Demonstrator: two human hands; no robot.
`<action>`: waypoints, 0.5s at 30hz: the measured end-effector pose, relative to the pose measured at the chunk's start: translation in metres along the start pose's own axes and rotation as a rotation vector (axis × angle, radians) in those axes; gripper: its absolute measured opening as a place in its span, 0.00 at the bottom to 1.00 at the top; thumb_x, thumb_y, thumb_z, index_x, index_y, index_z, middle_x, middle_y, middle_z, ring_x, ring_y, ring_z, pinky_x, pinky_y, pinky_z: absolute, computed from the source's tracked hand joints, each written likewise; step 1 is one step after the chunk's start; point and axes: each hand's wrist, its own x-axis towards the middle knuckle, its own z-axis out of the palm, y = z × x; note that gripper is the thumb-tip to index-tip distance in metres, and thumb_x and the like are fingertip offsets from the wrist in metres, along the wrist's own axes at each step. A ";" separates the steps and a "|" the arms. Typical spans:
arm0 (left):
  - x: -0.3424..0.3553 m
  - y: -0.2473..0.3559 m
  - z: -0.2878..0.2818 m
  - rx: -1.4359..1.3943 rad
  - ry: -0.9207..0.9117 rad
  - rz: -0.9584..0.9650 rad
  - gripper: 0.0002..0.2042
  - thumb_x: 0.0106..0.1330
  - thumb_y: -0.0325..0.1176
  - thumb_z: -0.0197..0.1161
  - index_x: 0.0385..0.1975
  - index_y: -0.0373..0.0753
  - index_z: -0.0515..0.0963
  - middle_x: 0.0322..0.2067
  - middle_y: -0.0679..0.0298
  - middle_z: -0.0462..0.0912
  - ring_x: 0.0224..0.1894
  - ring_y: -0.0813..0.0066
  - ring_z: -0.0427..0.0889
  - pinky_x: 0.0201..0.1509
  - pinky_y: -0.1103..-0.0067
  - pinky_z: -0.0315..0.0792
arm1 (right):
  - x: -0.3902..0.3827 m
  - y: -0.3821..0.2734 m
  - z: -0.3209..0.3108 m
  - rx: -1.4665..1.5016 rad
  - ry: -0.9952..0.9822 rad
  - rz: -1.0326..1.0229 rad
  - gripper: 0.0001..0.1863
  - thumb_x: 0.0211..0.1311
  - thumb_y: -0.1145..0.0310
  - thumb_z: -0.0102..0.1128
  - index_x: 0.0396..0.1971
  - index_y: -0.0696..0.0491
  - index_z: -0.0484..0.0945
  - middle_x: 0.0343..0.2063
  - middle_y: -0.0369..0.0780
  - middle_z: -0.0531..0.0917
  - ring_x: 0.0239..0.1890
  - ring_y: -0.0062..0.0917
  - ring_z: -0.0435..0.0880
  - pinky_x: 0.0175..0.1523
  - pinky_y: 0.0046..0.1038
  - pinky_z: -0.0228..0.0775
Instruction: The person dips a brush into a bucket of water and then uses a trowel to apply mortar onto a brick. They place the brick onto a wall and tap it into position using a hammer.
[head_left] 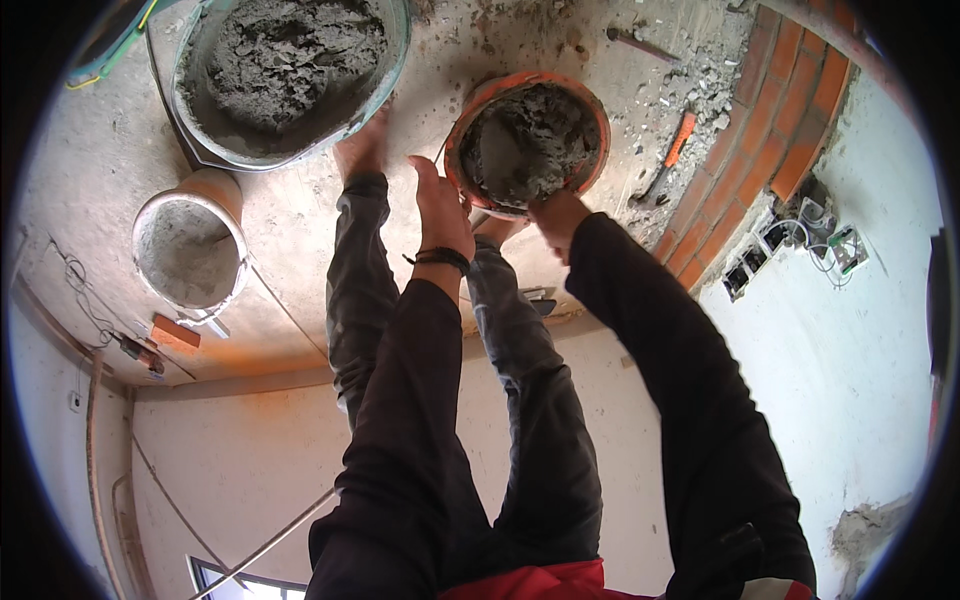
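While the right hand (556,215) grips the near rim of an orange bucket (592,110) of grey mortar, its fingers clenched on the edge, the left hand (440,205) rises just beside that rim with fingers loosely curled; I cannot tell whether they touch it. Farther out on the dusty concrete floor (290,260) stand a large tub (395,60) of mortar and a smaller bucket (215,190). A red brick wall (770,130) meets plastered white walls (840,380).

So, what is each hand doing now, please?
Left hand: at the rim of the orange bucket; grip cannot be told.
Right hand: under that bucket; fingers hidden.
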 end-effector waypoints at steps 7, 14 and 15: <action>0.001 0.000 0.000 0.021 0.054 -0.030 0.37 0.65 0.75 0.35 0.27 0.41 0.70 0.28 0.69 0.67 0.34 0.75 0.64 0.45 0.76 0.65 | -0.049 -0.016 -0.053 0.532 -0.039 0.187 0.27 0.74 0.49 0.42 0.24 0.59 0.71 0.11 0.36 0.70 0.08 0.26 0.69 0.16 0.34 0.66; -0.002 -0.001 0.000 0.044 0.034 -0.047 0.37 0.65 0.76 0.33 0.29 0.42 0.70 0.28 0.68 0.67 0.33 0.73 0.64 0.41 0.76 0.65 | -0.022 0.025 -0.036 -0.817 -0.049 -0.072 0.14 0.62 0.67 0.50 0.36 0.57 0.83 0.36 0.52 0.85 0.42 0.45 0.86 0.48 0.42 0.78; -0.007 0.005 0.007 0.044 0.026 -0.032 0.36 0.65 0.75 0.33 0.31 0.43 0.70 0.28 0.68 0.67 0.33 0.73 0.65 0.41 0.76 0.65 | -0.054 0.018 -0.055 -0.741 0.147 -0.056 0.13 0.61 0.67 0.50 0.35 0.58 0.82 0.34 0.52 0.85 0.40 0.45 0.86 0.47 0.42 0.78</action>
